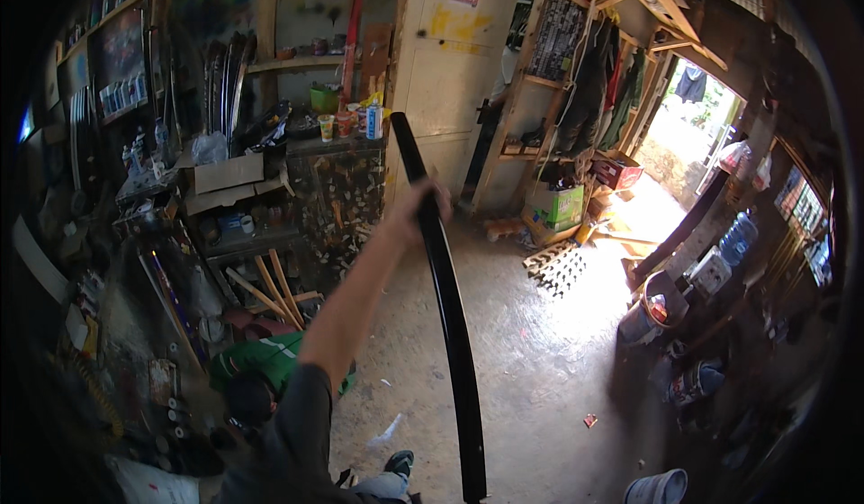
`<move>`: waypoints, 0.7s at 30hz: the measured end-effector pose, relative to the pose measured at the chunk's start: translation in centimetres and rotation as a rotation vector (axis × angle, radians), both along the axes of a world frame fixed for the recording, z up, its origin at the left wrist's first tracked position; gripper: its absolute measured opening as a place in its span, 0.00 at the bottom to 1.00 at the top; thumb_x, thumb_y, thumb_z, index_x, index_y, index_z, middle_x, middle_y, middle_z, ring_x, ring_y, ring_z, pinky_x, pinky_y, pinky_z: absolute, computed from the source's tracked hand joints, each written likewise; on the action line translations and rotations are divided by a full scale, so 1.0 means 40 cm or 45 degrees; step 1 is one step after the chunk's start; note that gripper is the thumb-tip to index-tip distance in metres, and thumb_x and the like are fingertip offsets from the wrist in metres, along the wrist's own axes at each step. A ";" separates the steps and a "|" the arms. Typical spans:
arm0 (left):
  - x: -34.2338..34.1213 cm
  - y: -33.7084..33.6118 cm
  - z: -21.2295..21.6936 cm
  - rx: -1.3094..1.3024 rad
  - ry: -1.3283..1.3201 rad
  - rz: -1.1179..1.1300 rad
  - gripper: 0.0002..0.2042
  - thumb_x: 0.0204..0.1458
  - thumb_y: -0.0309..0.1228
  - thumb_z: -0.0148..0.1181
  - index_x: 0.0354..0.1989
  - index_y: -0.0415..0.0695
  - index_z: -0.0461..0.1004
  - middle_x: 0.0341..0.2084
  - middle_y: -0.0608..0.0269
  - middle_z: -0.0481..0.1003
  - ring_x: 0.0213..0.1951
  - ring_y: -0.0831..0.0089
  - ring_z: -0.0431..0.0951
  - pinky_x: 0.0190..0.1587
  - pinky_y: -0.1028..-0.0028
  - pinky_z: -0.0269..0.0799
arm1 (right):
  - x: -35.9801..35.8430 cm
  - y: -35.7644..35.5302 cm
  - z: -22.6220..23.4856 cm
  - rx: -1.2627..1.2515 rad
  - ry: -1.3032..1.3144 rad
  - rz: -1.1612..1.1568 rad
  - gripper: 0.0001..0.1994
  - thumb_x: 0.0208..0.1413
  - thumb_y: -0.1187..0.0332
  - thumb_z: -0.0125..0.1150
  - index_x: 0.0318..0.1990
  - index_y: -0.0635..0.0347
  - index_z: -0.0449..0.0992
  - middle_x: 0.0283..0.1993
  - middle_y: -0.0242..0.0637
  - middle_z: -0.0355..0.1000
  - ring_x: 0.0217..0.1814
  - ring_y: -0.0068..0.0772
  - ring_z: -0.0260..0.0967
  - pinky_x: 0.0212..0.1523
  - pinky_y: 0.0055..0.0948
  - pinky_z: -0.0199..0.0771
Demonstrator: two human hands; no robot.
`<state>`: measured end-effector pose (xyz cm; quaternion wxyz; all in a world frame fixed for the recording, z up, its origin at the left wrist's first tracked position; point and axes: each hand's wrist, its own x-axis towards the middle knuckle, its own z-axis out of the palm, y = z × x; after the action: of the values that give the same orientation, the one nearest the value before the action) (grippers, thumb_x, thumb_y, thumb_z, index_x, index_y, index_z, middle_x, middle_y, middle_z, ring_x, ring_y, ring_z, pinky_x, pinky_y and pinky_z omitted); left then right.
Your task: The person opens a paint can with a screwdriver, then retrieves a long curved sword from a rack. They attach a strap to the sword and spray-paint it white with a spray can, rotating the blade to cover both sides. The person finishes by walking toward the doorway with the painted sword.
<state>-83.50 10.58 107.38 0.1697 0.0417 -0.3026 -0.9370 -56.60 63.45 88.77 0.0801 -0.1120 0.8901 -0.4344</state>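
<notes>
Floor (pixel 513 351): grey, scuffed, brightly sunlit farther back; a pale panel full of holes (pixel 558 268) lies there, a small red scrap (pixel 590 420) nearer, a whitish scrap (pixel 387 430) to the left, a pale bucket (pixel 657 488) at the lower edge.
Dark cabinet (pixel 337 184): two patterned cups (pixel 326 128) and a blue-and-white can (pixel 373 121) on top.
Wooden ledge (pixel 301 63): small pots (pixel 319 47).
Wall shelf (pixel 124 111): a row of cans (pixel 122 95).

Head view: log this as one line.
left hand: gripping long black strip | right hand: not in view | person in green: lower left
</notes>
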 end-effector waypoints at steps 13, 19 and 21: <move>-0.189 -0.011 0.132 0.011 0.566 0.031 0.24 0.60 0.60 0.47 0.32 0.48 0.64 0.14 0.75 0.57 0.13 0.84 0.60 0.17 0.80 0.61 | -0.474 -0.133 0.026 -0.192 0.216 0.396 0.10 0.52 0.74 0.60 0.42 0.64 0.74 0.20 0.42 0.69 0.16 0.37 0.68 0.19 0.34 0.64; -0.226 0.391 0.040 -0.365 0.034 0.254 0.34 0.61 0.64 0.29 0.40 0.41 0.67 0.25 0.52 0.74 0.25 0.64 0.78 0.26 0.67 0.77 | -0.821 -0.447 0.170 -0.519 0.489 0.543 0.06 0.59 0.73 0.54 0.41 0.65 0.71 0.21 0.38 0.67 0.19 0.33 0.66 0.19 0.33 0.61; -0.264 0.456 0.013 -0.201 -0.045 0.064 0.34 0.61 0.62 0.32 0.45 0.38 0.68 0.34 0.47 0.76 0.35 0.58 0.81 0.30 0.65 0.79 | -0.938 -0.523 0.240 -0.709 0.048 0.411 0.08 0.63 0.66 0.54 0.37 0.61 0.71 0.18 0.35 0.65 0.18 0.26 0.64 0.19 0.31 0.59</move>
<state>-94.07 28.82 107.91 0.1903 0.0524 -0.3772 -0.9048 -94.14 42.55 98.36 0.0978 -0.2775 0.7092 -0.6407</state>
